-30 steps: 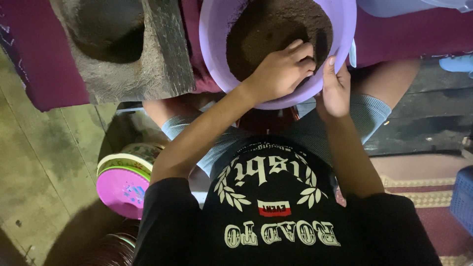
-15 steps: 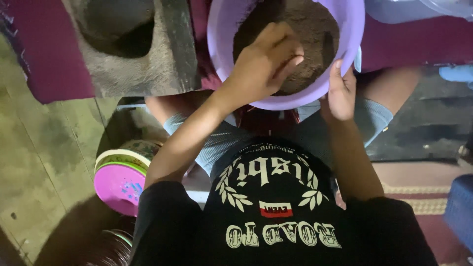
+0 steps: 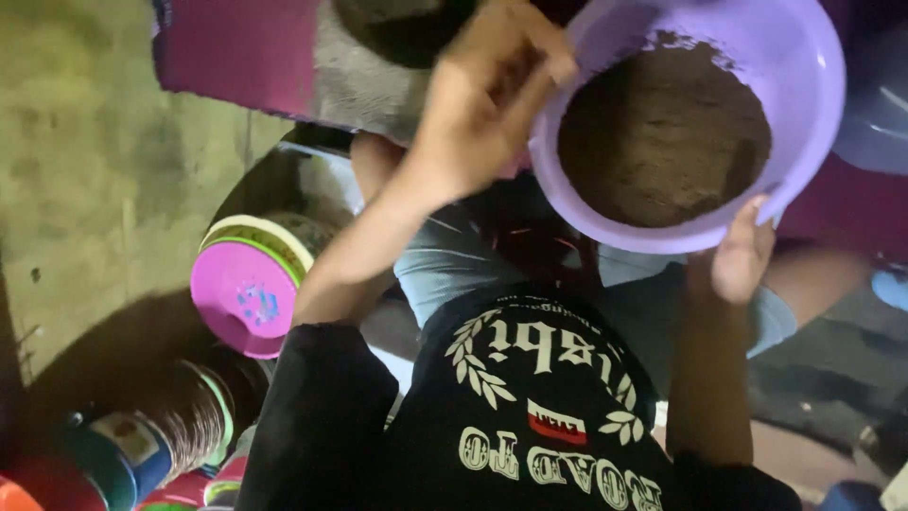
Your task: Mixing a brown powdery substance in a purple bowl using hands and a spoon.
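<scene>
concrete floor at left; lavender basin (image 3: 804, 57) half full of brown powder (image 3: 662, 132); right hand (image 3: 742, 255) fingers hold its rim, left hand (image 3: 482, 104) fingers curled above, grip unclear.

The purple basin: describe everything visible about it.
The purple basin is a round, smooth bowl that looks like plastic, with a rolled rim and a wide mouth. It holds a mound of brown, earthy material, smeared up the inner wall. It sits tilted above the person's lap. The right hand grips its lower rim from beneath; the left hand is at its left rim, fingers curled. Its top edge runs out of frame.
</scene>
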